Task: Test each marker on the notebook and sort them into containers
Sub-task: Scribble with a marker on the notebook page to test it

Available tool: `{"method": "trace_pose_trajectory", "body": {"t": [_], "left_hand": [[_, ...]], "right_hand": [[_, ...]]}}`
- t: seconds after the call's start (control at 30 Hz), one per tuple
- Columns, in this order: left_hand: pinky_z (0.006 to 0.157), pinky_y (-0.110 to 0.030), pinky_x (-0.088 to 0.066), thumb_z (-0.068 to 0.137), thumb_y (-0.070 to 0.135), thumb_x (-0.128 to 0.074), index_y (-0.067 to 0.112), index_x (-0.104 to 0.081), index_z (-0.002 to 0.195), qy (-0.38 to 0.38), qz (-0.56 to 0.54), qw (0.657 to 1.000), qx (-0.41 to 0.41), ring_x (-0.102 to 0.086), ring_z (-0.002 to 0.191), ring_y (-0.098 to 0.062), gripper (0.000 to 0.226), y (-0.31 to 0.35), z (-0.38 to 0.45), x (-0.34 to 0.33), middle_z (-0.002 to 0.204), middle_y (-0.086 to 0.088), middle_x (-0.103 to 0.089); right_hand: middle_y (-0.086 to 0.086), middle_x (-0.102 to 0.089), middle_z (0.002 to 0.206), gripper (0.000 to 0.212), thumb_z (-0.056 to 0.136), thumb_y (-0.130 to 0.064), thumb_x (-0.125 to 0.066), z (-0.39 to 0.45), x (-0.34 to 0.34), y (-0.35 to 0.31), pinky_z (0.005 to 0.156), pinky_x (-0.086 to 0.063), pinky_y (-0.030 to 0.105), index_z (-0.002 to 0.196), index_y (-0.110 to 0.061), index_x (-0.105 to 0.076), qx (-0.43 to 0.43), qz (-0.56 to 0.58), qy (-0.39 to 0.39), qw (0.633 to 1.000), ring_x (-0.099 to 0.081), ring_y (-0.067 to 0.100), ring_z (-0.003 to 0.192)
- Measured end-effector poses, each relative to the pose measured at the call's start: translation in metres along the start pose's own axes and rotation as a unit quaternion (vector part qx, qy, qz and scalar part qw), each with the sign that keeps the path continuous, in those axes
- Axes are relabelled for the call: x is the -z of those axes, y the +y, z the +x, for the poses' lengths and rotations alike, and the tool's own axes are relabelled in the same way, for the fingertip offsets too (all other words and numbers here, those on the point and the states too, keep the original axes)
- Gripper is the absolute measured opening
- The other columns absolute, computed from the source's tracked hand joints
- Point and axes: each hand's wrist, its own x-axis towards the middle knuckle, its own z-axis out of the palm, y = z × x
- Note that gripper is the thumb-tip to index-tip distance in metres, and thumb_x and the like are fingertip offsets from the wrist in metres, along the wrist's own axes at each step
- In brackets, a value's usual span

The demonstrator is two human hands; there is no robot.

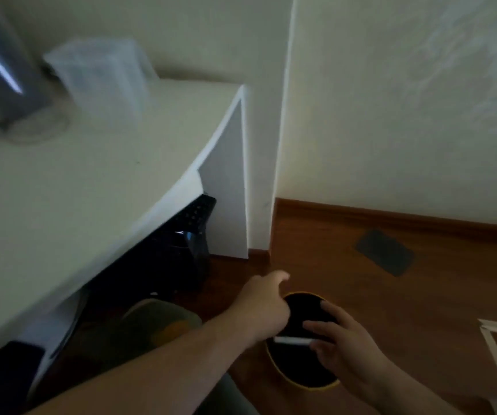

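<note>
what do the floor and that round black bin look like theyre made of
Floor: looks like wood or wood-look laminate, reddish brown with a slight sheen and a matching skirting board. Round black bin: material unclear; dark inside with a thin yellow rim, too blurred to judge.

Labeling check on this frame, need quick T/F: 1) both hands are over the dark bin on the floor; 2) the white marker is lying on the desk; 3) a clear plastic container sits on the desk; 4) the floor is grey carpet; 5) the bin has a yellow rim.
1) True. The left hand and right hand are above the dark bin.
2) False. The white marker is held between the two hands over the bin, not on the desk.
3) True. A clear plastic container stands near the desk's back edge.
4) False. The floor is brown wood.
5) True. The rim is yellow.
</note>
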Motion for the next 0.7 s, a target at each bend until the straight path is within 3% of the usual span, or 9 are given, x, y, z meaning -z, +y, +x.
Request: {"method": "trace_pose_trajectory", "body": {"t": [0.1,0.17,0.23,0.3,0.37,0.43,0.57,0.63,0.7], "left_hand": [[0.099,-0.032,-0.051,0.098,0.026,-0.052,0.041,-0.047,0.143,0.112,-0.002,0.987,-0.117,-0.059,0.114,-0.017,0.048,0.022,-0.046,0.083,0.128,0.004,-0.060],[0.098,-0.030,-0.051,0.098,0.028,-0.052,0.045,-0.048,0.139,0.210,-0.010,0.963,-0.168,-0.062,0.110,-0.014,0.044,0.024,-0.084,0.147,0.123,0.007,-0.064],[0.088,-0.027,-0.054,0.097,0.025,-0.055,0.046,-0.053,0.133,0.296,-0.060,0.935,-0.186,-0.066,0.097,-0.009,0.042,0.010,-0.126,0.209,0.108,0.010,-0.067],[0.081,-0.030,-0.058,0.097,0.021,-0.057,0.043,-0.058,0.128,0.363,-0.100,0.908,-0.183,-0.069,0.085,-0.007,0.038,-0.021,-0.166,0.262,0.092,0.010,-0.068],[0.084,-0.041,-0.060,0.097,0.023,-0.057,0.043,-0.060,0.121,0.421,-0.098,0.889,-0.154,-0.070,0.083,-0.009,0.032,-0.072,-0.202,0.300,0.087,0.008,-0.071],[0.084,-0.045,-0.059,0.097,0.030,-0.056,0.045,-0.062,0.114,0.483,-0.070,0.868,-0.092,-0.070,0.085,-0.011,0.023,-0.132,-0.235,0.324,0.088,0.010,-0.073],[0.068,-0.028,-0.048,0.092,0.031,-0.066,0.044,-0.064,0.102,0.532,0.110,0.835,0.085,-0.061,0.076,-0.002,0.017,-0.242,-0.305,0.344,0.083,0.015,-0.064],[0.067,-0.023,-0.040,0.089,0.036,-0.070,0.043,-0.064,0.101,0.524,0.175,0.821,0.146,-0.055,0.081,-0.003,0.015,-0.280,-0.332,0.345,0.087,0.018,-0.057],[0.072,-0.021,-0.038,0.088,0.047,-0.069,0.042,-0.064,0.105,0.507,0.201,0.819,0.177,-0.052,0.091,-0.004,0.018,-0.306,-0.345,0.342,0.096,0.020,-0.054]], "right_hand": [[0.021,-0.076,0.095,0.049,0.077,-0.002,-0.074,-0.047,-0.101,-0.064,0.046,-0.043,0.030,0.121,-0.024,-0.072,0.103,-0.041,-0.132,0.985,-0.061,0.024,0.058],[0.023,-0.073,0.089,0.059,0.059,-0.021,-0.087,-0.088,-0.176,-0.097,0.044,-0.040,0.030,0.117,-0.022,-0.075,0.168,-0.052,-0.241,0.954,-0.058,0.024,0.055],[0.022,-0.070,0.085,0.070,0.044,-0.027,-0.093,-0.120,-0.248,-0.119,0.045,-0.036,0.033,0.112,-0.020,-0.077,0.217,-0.064,-0.311,0.923,-0.054,0.023,0.051],[0.022,-0.070,0.083,0.051,0.062,-0.013,-0.080,-0.138,-0.317,-0.126,0.049,-0.034,0.034,0.112,-0.018,-0.075,0.261,-0.097,-0.376,0.884,-0.053,0.024,0.052],[0.020,-0.074,0.087,0.043,0.078,0.003,-0.069,-0.147,-0.388,-0.120,0.049,-0.042,0.031,0.115,-0.019,-0.072,0.269,-0.165,-0.431,0.845,-0.058,0.025,0.058],[0.017,-0.076,0.093,0.039,0.086,0.004,-0.068,-0.149,-0.456,-0.101,0.053,-0.048,0.026,0.116,-0.020,-0.072,0.258,-0.249,-0.468,0.808,-0.062,0.024,0.063],[0.017,-0.076,0.096,0.033,0.091,-0.003,-0.066,-0.151,-0.567,-0.046,0.054,-0.050,0.027,0.117,-0.023,-0.068,0.228,-0.396,-0.502,0.734,-0.065,0.020,0.061],[0.020,-0.075,0.094,0.028,0.094,-0.005,-0.064,-0.149,-0.599,-0.024,0.051,-0.044,0.026,0.116,-0.022,-0.069,0.257,-0.459,-0.490,0.695,-0.060,0.016,0.057],[0.014,-0.075,0.089,0.020,0.098,-0.010,-0.063,-0.142,-0.613,-0.006,0.048,-0.042,0.023,0.112,-0.022,-0.070,0.303,-0.481,-0.460,0.681,-0.057,0.011,0.053]]}}
